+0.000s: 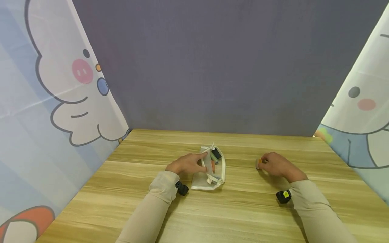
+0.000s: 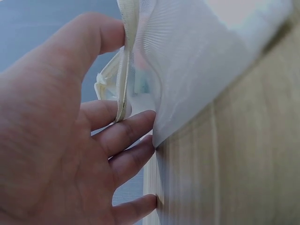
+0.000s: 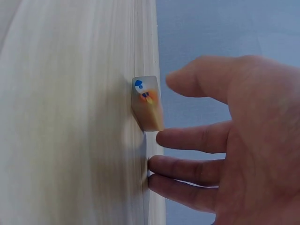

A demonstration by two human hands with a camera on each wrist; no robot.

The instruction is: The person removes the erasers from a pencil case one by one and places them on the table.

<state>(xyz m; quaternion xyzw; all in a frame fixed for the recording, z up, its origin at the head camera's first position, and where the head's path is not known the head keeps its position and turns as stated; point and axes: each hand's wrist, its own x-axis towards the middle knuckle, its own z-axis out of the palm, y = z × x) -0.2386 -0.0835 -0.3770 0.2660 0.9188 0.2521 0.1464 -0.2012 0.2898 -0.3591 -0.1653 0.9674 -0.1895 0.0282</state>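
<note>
A white mesh zip pouch (image 1: 198, 183) lies on the table with its mouth spread, and black, green and orange small items show inside it. My left hand (image 1: 189, 164) holds the pouch's near-left rim. In the left wrist view the thumb rests at the zip edge (image 2: 125, 70) while the fingers reach around it. To the right, a small eraser-like block (image 3: 149, 105) with a rocket print, pale at one end and orange at the other, sits on the table. My right hand (image 1: 277, 164) is at this block, thumb and fingers parted around it, fingertips close to its end.
The wood-grain table (image 1: 237, 212) runs back to a dark grey panel (image 1: 212, 67). Cartoon-printed curtains (image 1: 60, 111) flank it on the left and right. A black camera (image 1: 182, 188) is strapped to each wrist.
</note>
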